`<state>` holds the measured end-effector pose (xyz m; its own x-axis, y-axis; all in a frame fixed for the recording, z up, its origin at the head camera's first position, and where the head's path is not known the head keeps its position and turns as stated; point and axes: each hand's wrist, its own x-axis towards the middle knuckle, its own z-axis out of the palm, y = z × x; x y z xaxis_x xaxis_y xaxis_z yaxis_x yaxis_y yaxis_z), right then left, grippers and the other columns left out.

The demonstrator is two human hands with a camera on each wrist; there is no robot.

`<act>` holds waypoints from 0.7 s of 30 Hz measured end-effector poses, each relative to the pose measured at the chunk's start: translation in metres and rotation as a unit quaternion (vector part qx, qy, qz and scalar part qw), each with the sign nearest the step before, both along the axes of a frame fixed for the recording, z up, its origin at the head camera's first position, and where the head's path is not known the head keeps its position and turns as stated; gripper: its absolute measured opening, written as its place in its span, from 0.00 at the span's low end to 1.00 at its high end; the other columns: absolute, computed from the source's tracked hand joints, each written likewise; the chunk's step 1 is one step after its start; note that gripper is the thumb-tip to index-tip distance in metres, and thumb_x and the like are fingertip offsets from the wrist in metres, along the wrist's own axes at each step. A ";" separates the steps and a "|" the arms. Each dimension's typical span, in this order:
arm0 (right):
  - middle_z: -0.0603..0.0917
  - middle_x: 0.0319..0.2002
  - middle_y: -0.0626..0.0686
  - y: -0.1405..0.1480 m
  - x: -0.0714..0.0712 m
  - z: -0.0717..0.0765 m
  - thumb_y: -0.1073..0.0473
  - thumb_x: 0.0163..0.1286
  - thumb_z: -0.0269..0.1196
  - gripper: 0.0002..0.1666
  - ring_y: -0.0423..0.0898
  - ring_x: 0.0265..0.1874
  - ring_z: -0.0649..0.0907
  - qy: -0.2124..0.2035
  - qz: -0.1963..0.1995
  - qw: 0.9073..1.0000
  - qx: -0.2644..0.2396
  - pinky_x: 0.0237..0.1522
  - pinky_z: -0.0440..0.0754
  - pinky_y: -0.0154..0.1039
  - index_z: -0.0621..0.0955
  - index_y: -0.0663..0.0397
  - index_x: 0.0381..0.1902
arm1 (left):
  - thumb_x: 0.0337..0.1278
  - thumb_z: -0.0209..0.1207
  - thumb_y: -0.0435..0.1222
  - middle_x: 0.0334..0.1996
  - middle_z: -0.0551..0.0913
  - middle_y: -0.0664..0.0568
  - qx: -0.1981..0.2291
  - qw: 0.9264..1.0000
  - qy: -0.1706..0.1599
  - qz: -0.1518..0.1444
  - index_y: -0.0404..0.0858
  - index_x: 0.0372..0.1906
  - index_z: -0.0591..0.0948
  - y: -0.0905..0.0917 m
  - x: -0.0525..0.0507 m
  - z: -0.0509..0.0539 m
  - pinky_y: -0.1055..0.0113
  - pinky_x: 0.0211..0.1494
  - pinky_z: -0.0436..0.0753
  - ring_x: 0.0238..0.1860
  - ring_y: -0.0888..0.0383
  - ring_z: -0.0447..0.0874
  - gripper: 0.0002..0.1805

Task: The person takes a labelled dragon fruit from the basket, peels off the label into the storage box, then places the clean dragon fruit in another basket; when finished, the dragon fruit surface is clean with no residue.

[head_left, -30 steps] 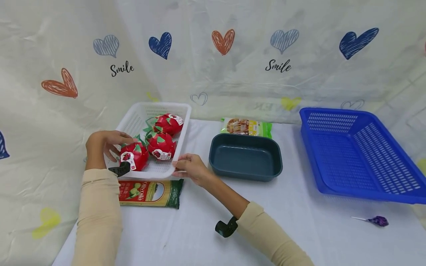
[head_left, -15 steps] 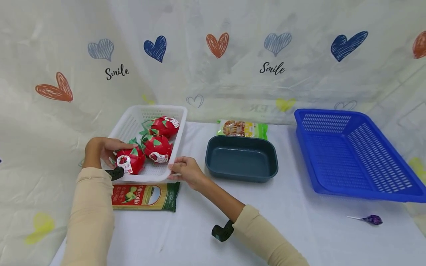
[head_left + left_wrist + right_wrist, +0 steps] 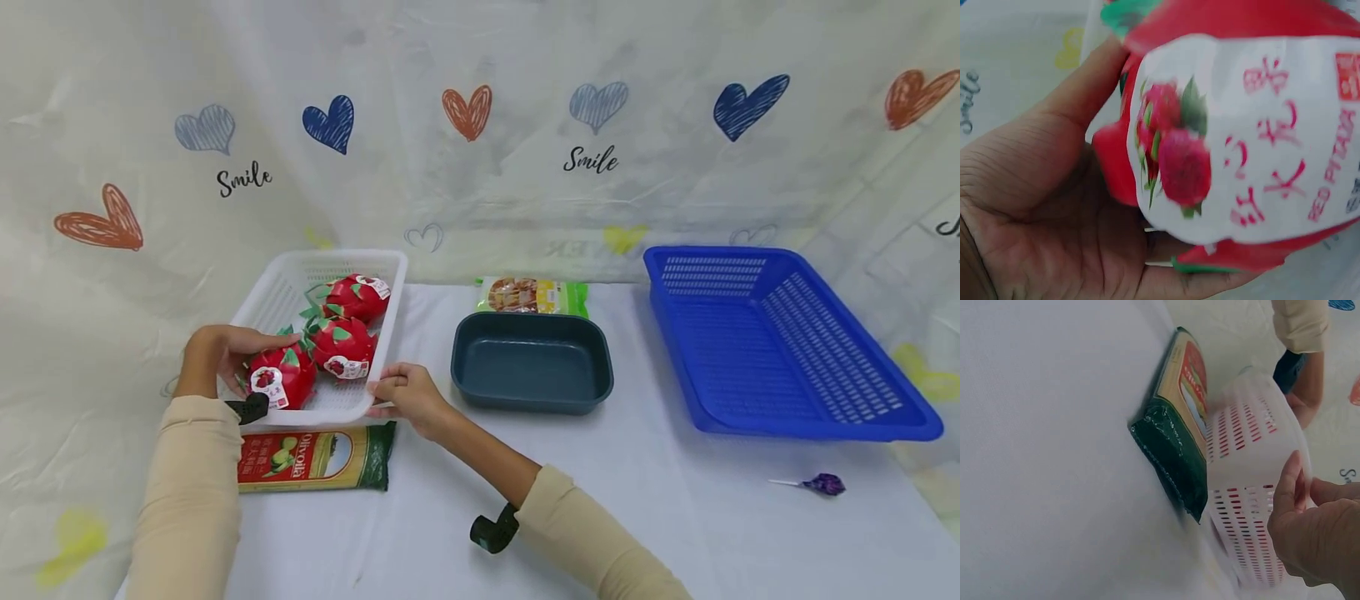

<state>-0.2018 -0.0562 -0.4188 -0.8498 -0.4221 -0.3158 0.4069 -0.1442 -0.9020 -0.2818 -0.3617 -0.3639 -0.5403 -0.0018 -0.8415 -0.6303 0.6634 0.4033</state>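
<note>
My left hand (image 3: 238, 352) curls round the nearest wrapped red dragon fruit (image 3: 288, 377) inside the white basket (image 3: 384, 333). Its thumb lies along the fruit's top in the head view. In the left wrist view the dragon fruit's label (image 3: 1179, 144) faces the camera, and the fingers reach beneath it. Two more dragon fruits, a middle one (image 3: 339, 342) and a back one (image 3: 352, 298), lie beside it. With thumb and fingers, my right hand (image 3: 411, 400) pinches the basket's front right corner. The right wrist view shows the slotted basket wall (image 3: 1244, 506) and that grip on its rim.
A green-ended Olivoilà packet (image 3: 322, 458) lies just in front of the basket. To the right stand a dark teal bin (image 3: 532, 400), a green-edged food packet (image 3: 573, 298) behind it, and a blue basket (image 3: 817, 429). A purple lollipop (image 3: 825, 484) lies front right.
My left hand has closed in on the nearest dragon fruit, its thumb settling over the top. The right hand keeps hold of the basket corner. The head view has shifted slightly.
</note>
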 end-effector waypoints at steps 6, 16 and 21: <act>0.84 0.37 0.55 0.000 0.000 0.002 0.63 0.69 0.62 0.13 0.43 0.33 0.85 0.006 0.004 1.000 0.007 0.39 0.87 0.39 0.75 0.62 0.49 | 0.56 0.51 0.67 0.46 0.79 0.42 -0.013 0.999 -0.033 0.027 0.23 0.67 0.56 0.011 -0.006 0.004 0.51 0.54 0.84 0.46 0.49 0.82 0.54; 0.84 0.37 0.54 -0.002 0.002 0.003 0.64 0.69 0.62 0.12 0.43 0.33 0.85 0.008 0.009 1.000 0.015 0.37 0.87 0.38 0.76 0.61 0.48 | 0.58 0.52 0.63 0.43 0.78 0.42 -0.001 0.998 -0.014 0.055 0.22 0.65 0.55 0.007 -0.001 0.008 0.52 0.54 0.84 0.43 0.51 0.82 0.51; 0.84 0.37 0.55 0.000 0.002 0.003 0.64 0.69 0.62 0.12 0.44 0.33 0.85 0.009 0.004 1.000 0.014 0.37 0.87 0.38 0.75 0.62 0.49 | 0.59 0.52 0.63 0.43 0.78 0.42 0.003 0.998 0.022 0.051 0.23 0.64 0.56 0.003 -0.001 0.014 0.52 0.53 0.84 0.42 0.51 0.82 0.50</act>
<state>-0.1999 -0.0565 -0.4158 -0.8522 -0.4200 -0.3120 0.3914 -0.1162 -0.9129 -0.2825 -0.3591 -0.3497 -0.5742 -0.0533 -0.8170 -0.6754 0.5948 0.4359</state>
